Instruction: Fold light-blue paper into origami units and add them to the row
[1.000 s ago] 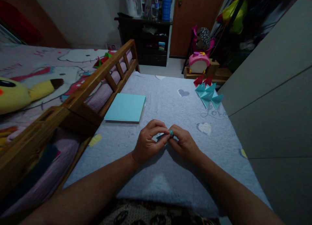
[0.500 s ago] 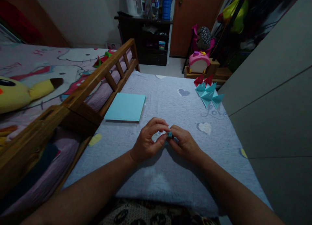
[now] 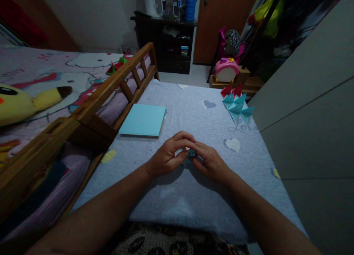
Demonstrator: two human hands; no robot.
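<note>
A small folded piece of turquoise paper [image 3: 191,153] sits between my two hands, mostly covered by fingers. My left hand [image 3: 170,154] curls over it, thumb and fingertips closed at its left side. From the right, my right hand [image 3: 210,161] pinches the same paper between thumb and fingers. Beyond my left hand lies a stack of square turquoise paper [image 3: 143,121]. At the far right corner, folded turquoise paper pieces [image 3: 235,107] stand together, with red folded pieces [image 3: 227,90] just behind them.
The bed sheet [image 3: 182,111] under my hands is pale blue with hearts. A wooden bed rail [image 3: 118,83] runs along the left, with a yellow plush toy [image 3: 19,105] beyond it. A pale cabinet [image 3: 312,100] borders the right side. A pink toy case [image 3: 226,70] stands past the far edge.
My left fingers have shifted right and over the folded paper, now meeting my right fingers. The paper between the hands is tilted differently. My right hand has barely moved.
</note>
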